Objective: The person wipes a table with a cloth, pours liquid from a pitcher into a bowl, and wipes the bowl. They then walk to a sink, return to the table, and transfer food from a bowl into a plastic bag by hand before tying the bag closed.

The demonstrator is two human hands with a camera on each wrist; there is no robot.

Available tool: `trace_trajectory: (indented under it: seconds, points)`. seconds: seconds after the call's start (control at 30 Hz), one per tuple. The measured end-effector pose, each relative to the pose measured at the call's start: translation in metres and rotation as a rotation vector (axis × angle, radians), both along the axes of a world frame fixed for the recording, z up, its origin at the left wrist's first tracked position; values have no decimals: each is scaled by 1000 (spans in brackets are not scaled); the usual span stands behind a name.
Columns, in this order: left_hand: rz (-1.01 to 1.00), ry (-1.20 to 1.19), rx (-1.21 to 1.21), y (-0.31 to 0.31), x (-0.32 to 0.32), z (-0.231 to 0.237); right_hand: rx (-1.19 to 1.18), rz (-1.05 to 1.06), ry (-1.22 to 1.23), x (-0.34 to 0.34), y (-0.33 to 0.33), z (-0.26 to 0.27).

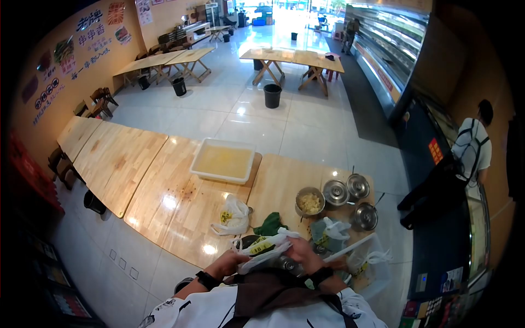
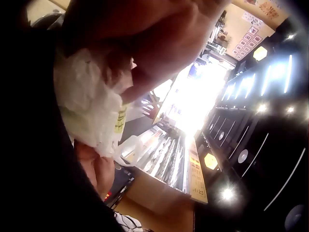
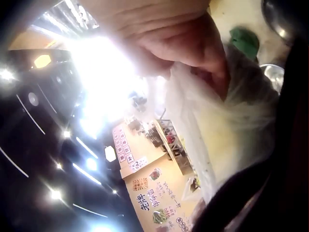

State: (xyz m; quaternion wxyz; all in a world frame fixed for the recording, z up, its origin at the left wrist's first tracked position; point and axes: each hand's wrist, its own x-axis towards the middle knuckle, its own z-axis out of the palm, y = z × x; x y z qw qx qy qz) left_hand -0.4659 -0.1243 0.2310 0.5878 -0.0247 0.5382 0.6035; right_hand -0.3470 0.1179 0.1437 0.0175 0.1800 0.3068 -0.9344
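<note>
Between the two hands, close to the person's body, is a white plastic bag (image 1: 266, 249) with a yellow-green printed patch. The left hand (image 1: 225, 263) grips its left side; the right hand (image 1: 300, 250) pinches its upper right edge. In the left wrist view the crumpled bag (image 2: 89, 101) lies below the left hand's (image 2: 145, 43) curled fingers. The right wrist view has the right hand's (image 3: 186, 43) fingers closed on the edge of the translucent bag (image 3: 217, 125), with something pale yellow showing through. What the bag holds is unclear.
On the wooden table (image 1: 158, 202) stand a white tray (image 1: 223, 159) of yellowish contents, a knotted bag (image 1: 233, 215), a green item (image 1: 270, 223), a bowl of pale food (image 1: 309, 202) and several metal pots (image 1: 336, 192). A clear bin (image 1: 377, 273) is at right.
</note>
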Motion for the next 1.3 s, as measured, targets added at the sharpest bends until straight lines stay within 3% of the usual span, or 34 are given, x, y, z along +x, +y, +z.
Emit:
trace_trajectory:
  seconds: [0.03,0.1,0.13,0.17,0.2,0.23,0.3,0.33,0.4,0.43,0.5,0.63,0.7,0.77,0.8,0.87,0.93,1.0,1.1,1.13,1.2,1.3]
  points:
    - [-1,-1,-2,-3,-1,0,-82,-27,-37,-4,-4,-13]
    - [-328,650,-180,-7,-2,17,-164,-51,-74,-7,-9,-36]
    - [-325,650,-184,-10,-4,8,-108,-21,-163,-6,-11,-47]
    - [-180,487,-227,-14,-6,-12,-52,7,-252,-6,-13,-53]
    - [-37,324,-265,-18,-9,-30,-54,9,-249,-4,-16,-42]
    - [-37,328,-267,-29,-14,-43,-85,76,-282,0,-20,-19]
    - [-656,1262,-184,-49,-23,-58,-122,143,-313,5,-24,-12]
    - [-660,1262,-188,-50,-21,-66,-99,176,-322,10,-25,-18]
    - [105,102,-223,-46,-14,-69,-82,210,-331,14,-26,-11]
    - [107,100,-228,-47,-13,-69,-81,245,-304,19,-26,-7]
    - [-148,269,-366,-49,-11,-64,-80,286,-282,24,-26,-4]
    - [-120,132,-279,-56,-6,-76,47,410,-199,28,-25,0]
    - [-476,493,-320,-55,-8,-61,111,455,-180,29,-24,10]
    - [-524,539,-347,-54,-9,-63,465,502,-70,31,-23,16]
    - [-573,589,-373,-53,-10,-66,465,503,-72,33,-23,20]
    - [-607,714,-328,-60,-12,-80,943,519,-351,34,-22,28]
    - [-641,841,-277,-63,-13,-84,1010,527,-309,41,-16,-19]
    - [-837,1391,-187,-63,-12,-83,1077,535,-270,44,-15,-26]
    - [-714,1379,-190,-58,-7,-88,1238,518,-318,44,-13,-24]
    - [-713,1380,-190,-52,-4,-96,1345,601,-329,42,-12,-23]
    - [296,-264,23,-37,-1,-125,1455,683,-339,38,-10,-15]
    - [198,-283,-31,-39,-9,-134,1568,697,-318,39,-11,-6]
